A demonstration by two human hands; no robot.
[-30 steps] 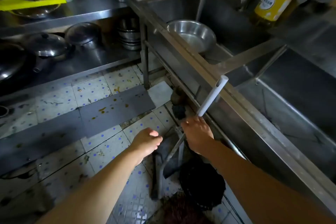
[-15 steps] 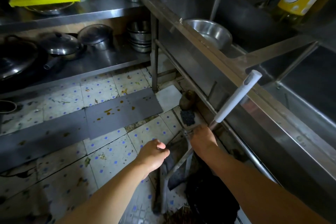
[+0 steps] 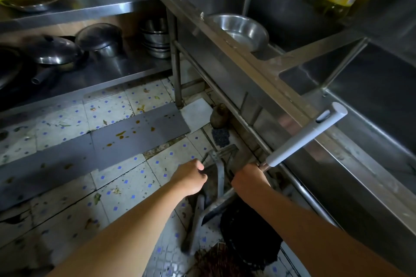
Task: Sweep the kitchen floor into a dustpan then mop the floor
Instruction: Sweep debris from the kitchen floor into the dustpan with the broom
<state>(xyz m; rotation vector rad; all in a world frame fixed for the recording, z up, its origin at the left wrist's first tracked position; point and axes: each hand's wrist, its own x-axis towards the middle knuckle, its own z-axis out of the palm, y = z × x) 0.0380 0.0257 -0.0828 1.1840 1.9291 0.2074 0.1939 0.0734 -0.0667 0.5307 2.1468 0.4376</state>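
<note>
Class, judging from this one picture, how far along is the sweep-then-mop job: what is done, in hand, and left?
Done: nothing visibly; food scraps and orange stains still dot the blue-speckled tiled floor. In hand: the right hand grips a white-capped long handle, while the left hand closes on a thin dark handle above the grey metal dustpan. Left: sweeping the scraps into the dustpan, then mopping.

Commercial kitchen: steel sink (image 3: 236, 56), stacked bowls (image 3: 156, 39), lidded pots (image 3: 99, 39).

Dim, glare on steel, edges warped, corners perhaps blurred.
</note>
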